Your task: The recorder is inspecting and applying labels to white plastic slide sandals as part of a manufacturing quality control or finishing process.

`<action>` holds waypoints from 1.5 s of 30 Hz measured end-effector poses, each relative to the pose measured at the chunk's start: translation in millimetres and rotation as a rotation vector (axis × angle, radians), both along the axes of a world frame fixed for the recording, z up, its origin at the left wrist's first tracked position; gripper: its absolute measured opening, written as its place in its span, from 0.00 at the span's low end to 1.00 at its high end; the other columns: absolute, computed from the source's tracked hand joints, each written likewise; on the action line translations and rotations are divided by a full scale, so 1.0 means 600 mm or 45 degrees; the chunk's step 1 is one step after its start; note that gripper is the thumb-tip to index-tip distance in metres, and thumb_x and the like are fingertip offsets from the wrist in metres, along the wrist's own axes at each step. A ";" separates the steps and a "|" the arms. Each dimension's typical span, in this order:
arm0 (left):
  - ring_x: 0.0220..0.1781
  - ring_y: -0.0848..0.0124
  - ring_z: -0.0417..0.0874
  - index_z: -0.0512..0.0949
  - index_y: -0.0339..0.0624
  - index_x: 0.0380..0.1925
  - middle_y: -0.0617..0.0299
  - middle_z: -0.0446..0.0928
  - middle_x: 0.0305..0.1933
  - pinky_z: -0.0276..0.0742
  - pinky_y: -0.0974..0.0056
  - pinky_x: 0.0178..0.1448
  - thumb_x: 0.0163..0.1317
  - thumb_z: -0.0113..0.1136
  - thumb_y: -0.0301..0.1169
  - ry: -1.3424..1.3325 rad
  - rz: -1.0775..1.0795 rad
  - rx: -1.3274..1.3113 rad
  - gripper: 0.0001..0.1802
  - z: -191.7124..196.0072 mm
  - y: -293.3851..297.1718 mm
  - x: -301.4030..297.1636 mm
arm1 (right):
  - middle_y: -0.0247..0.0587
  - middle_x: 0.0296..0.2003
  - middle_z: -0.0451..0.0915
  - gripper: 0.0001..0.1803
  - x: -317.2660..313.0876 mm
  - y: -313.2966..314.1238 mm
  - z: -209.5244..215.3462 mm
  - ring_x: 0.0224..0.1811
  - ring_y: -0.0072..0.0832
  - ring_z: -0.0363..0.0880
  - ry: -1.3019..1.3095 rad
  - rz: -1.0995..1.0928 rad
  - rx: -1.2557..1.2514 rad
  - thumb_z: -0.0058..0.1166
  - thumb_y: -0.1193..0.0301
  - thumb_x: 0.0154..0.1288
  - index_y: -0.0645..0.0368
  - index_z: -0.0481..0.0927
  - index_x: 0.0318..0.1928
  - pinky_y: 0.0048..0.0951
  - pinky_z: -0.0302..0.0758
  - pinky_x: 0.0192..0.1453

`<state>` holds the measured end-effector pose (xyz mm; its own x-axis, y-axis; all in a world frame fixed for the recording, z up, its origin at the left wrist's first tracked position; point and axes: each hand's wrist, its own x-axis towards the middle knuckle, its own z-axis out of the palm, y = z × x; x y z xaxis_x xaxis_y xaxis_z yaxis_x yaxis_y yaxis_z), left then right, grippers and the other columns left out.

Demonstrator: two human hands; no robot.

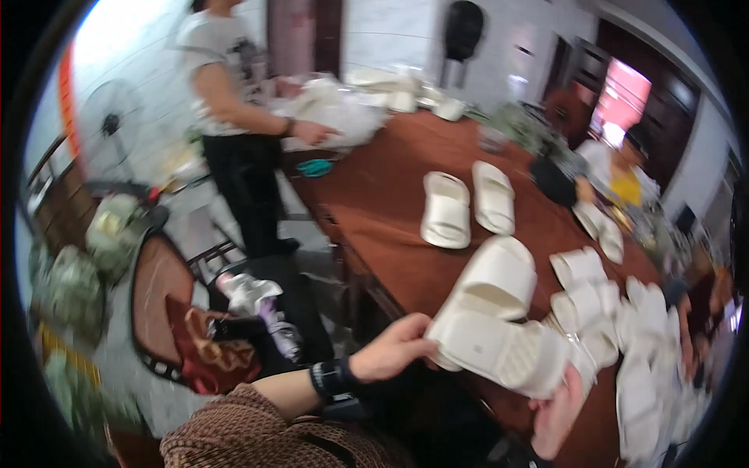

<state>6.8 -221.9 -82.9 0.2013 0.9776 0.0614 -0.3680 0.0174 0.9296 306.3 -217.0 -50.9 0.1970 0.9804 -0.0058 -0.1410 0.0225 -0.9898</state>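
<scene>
A pair of white slide slippers is in front of me at the near edge of the table. My left hand is closed, pinching the left end of the lower slipper, which lies crosswise with its patterned side up. At the other end of this slipper, my right hand grips its edge. Behind it the upper slipper points away from me, strap up, and meets the lower one near my left fingers. Whether the left fingers hold both slippers I cannot tell.
A brown-covered table bears a slipper pair and a slipper pile at right. Across the left edge stands a person by clear plastic bags. A chair stands at left. Another person is at far right.
</scene>
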 end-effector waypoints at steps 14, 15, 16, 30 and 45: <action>0.43 0.75 0.78 0.65 0.35 0.50 0.60 0.74 0.44 0.80 0.67 0.46 0.68 0.56 0.33 -0.256 -0.076 0.070 0.18 0.010 0.048 0.062 | 0.50 0.51 0.75 0.16 0.043 0.076 0.111 0.49 0.35 0.75 -0.045 0.184 0.014 0.47 0.77 0.68 0.74 0.73 0.53 0.33 0.74 0.49; 0.44 0.75 0.77 0.65 0.34 0.51 0.60 0.73 0.46 0.80 0.67 0.46 0.68 0.56 0.34 -0.207 -0.059 0.086 0.19 0.010 0.053 0.070 | 0.50 0.51 0.75 0.16 0.037 0.082 0.113 0.49 0.35 0.75 -0.041 0.188 0.012 0.47 0.77 0.68 0.74 0.73 0.53 0.33 0.74 0.49; 0.44 0.75 0.77 0.65 0.34 0.51 0.60 0.73 0.46 0.80 0.67 0.46 0.68 0.56 0.34 -0.204 -0.057 0.086 0.19 0.010 0.058 0.077 | 0.49 0.50 0.76 0.16 0.031 0.088 0.114 0.48 0.34 0.75 -0.436 0.278 0.287 0.48 0.76 0.67 0.74 0.74 0.52 0.32 0.74 0.48; 0.54 0.70 0.76 0.63 0.35 0.61 0.57 0.73 0.57 0.80 0.64 0.53 0.65 0.58 0.26 -0.214 -0.083 -0.054 0.26 -0.005 0.108 0.125 | 0.47 0.47 0.76 0.17 0.037 0.131 0.020 0.42 0.33 0.77 -0.815 0.323 0.492 0.48 0.75 0.66 0.70 0.73 0.54 0.24 0.73 0.40; 0.49 0.71 0.79 0.66 0.33 0.57 0.58 0.76 0.50 0.79 0.65 0.50 0.63 0.59 0.25 -0.461 -0.163 -0.127 0.23 -0.029 0.143 0.124 | 0.47 0.54 0.73 0.18 0.052 0.134 0.036 0.47 0.36 0.75 0.356 0.127 -0.156 0.48 0.75 0.67 0.68 0.72 0.55 0.29 0.74 0.38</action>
<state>81.2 -136.2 -100.6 0.3047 0.9508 0.0566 -0.6607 0.1682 0.7315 337.4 -136.6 -29.2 0.0742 0.9834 -0.1655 -0.4032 -0.1222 -0.9069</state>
